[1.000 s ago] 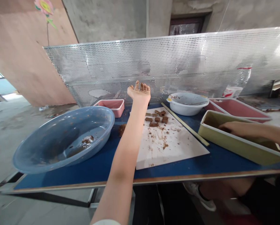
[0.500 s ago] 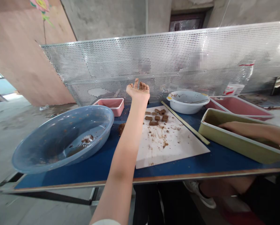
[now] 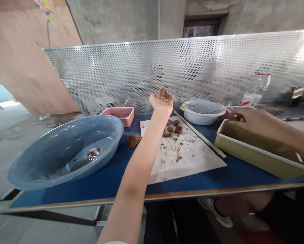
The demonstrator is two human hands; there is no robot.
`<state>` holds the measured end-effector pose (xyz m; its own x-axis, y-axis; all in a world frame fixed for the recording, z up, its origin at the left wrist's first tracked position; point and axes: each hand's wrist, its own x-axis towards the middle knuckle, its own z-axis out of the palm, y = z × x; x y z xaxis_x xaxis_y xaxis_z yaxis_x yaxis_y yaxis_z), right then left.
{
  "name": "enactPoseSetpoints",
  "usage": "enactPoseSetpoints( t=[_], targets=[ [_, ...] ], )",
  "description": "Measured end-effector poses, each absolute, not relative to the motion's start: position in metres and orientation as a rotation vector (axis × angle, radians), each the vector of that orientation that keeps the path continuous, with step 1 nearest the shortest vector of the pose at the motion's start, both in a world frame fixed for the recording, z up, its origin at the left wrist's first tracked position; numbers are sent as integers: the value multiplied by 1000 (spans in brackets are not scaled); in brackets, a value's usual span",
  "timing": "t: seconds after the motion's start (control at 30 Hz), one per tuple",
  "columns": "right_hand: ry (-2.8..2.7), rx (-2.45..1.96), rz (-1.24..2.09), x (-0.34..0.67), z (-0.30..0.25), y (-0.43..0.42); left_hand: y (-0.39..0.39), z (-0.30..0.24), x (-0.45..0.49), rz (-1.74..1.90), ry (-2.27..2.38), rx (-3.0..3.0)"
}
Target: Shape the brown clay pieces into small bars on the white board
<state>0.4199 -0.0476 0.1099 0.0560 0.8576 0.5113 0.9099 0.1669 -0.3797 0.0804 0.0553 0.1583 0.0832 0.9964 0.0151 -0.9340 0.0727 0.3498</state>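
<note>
My left hand (image 3: pixel 162 100) is stretched out palm up above the far end of a white board (image 3: pixel 192 159). Its fingers are loosely apart, smeared brown, and hold nothing. Just below it, several small brown blocks (image 3: pixel 173 128) lie on the board. A round brown lump (image 3: pixel 134 140) sits on the blue table (image 3: pixel 111 179) left of the board. My right hand (image 3: pixel 248 121) hovers over the far end of a yellow-green tray (image 3: pixel 246 151), fingers pinched on a small dark brown piece.
A big blue basin (image 3: pixel 47 169) with wet residue takes up the left side. Behind stand a small pink tray (image 3: pixel 120 113), a white bowl (image 3: pixel 203 117) and a plastic bottle (image 3: pixel 256 89). A thin stick (image 3: pixel 200 134) lies beside the board. A perforated metal screen (image 3: pixel 116 74) closes the back.
My right hand rose out of the yellow-green tray and moved left, now pinching a brown piece. My left hand shifted slightly right, uncovering the brown lump.
</note>
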Motion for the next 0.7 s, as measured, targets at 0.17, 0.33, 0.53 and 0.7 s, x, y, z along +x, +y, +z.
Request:
enactPoseSetpoints(
  t=[0.17,0.33,0.53,0.7],
  targets=[
    [-1827,-1532,39,364,119,-34,37,132,130,1247,355,468],
    [-1925,-1254,16,312,114,-18,22,108,161,1006,267,392],
    [-2058,-1189,-41,291,124,-7,27,106,159,1201,284,221],
    [-1761,-1059,12,260,155,19,36,110,154,1273,265,173]
  ],
)
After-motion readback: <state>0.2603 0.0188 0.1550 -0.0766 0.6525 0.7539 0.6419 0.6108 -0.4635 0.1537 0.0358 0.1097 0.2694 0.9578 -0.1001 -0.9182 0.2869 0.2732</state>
